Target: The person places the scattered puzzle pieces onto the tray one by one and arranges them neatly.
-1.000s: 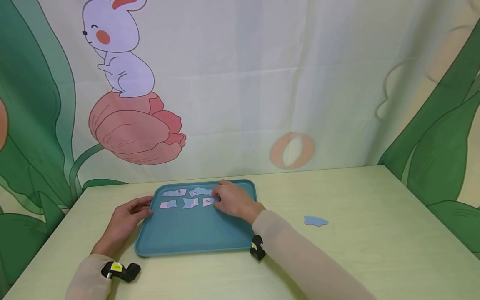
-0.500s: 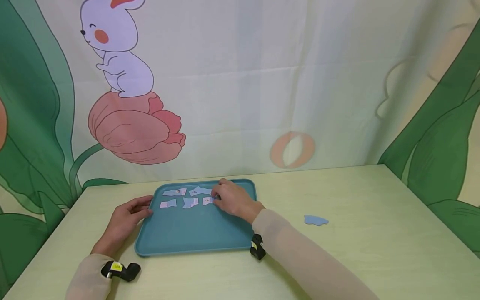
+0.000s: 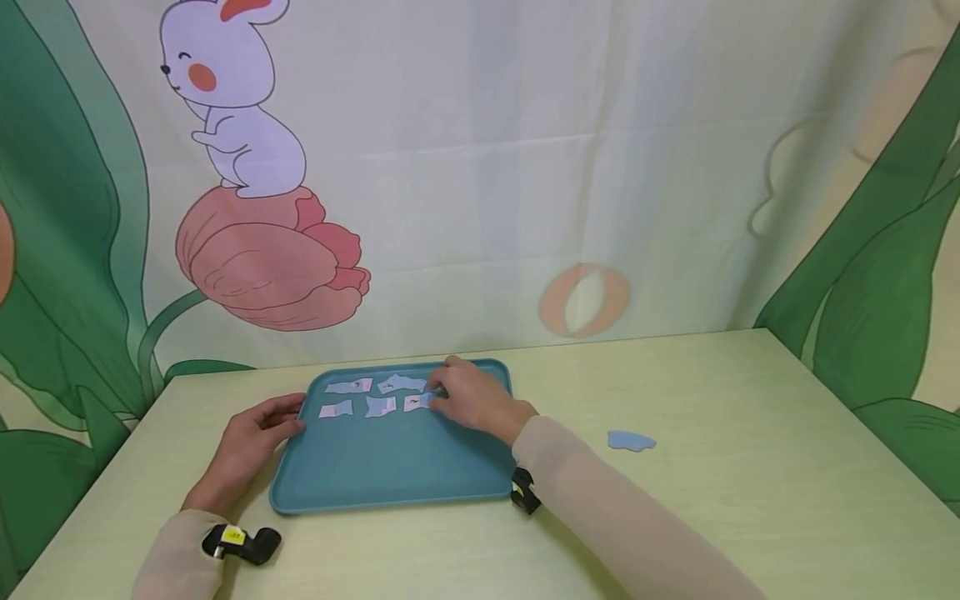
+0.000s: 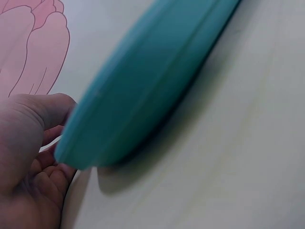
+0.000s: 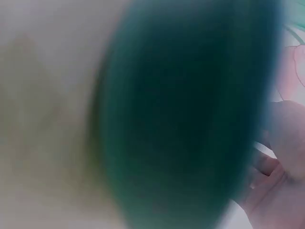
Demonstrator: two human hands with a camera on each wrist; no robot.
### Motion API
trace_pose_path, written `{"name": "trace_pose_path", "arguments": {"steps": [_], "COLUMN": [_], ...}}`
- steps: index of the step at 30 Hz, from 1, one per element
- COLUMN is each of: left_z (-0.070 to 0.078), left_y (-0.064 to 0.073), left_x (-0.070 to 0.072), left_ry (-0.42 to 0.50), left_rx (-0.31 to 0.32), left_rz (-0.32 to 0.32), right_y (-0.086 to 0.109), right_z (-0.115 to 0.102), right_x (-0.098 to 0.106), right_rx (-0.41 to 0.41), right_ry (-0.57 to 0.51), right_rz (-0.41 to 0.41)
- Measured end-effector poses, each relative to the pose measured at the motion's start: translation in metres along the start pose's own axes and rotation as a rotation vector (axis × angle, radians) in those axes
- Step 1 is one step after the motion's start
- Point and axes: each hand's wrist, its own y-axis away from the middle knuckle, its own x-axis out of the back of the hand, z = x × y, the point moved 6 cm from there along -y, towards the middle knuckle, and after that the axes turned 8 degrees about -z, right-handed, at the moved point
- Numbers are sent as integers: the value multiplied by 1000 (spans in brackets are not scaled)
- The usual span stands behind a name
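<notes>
A teal tray [image 3: 390,467] lies on the table, with several pale blue-and-pink paper puzzle pieces [image 3: 381,406] in two rows near its far side. My left hand [image 3: 251,442] grips the tray's left rim; in the left wrist view that hand [image 4: 28,143] has its fingers around the edge. Over the tray's far right part, my right hand [image 3: 472,400] has thumb and fingertips spread at the right ends of the rows, touching a piece [image 3: 417,402]. Nothing shows lifted in it. The tray's blurred side [image 5: 186,114] hides the fingertips in the right wrist view.
One loose blue piece [image 3: 632,441] lies on the table [image 3: 720,500] to the right of the tray. Behind the table's far edge hangs a printed curtain [image 3: 450,208] with a rabbit and flower. Black wrist cameras [image 3: 243,543] sit on both sleeves.
My right hand has shifted slightly to the right, and a bit more of the piece at its fingertips shows. The left hand and the tray stay in place.
</notes>
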Motion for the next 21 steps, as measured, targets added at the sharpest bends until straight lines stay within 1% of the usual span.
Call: {"name": "trace_pose_path", "arguments": {"steps": [5,10,13,16,21], "left_z": [1,1,1,0,0], "left_y": [0,1,2,1,0], "left_x": [0,-1,-1,-2,-3], "left_ry": [-1,8,11,11,6], "left_rx": [2,7,6,4,1], "left_rz": [-1,0,1,0,0], "right_y": [13,32,44,56,77], "right_z": [9,20,29,39,56], "right_x": [13,30,38,46,57], "right_rx": [15,42,42,46,43], "right_ry": [-45,-109,-138,-143,-163], "right_rz": [26,77,98,126,149]}}
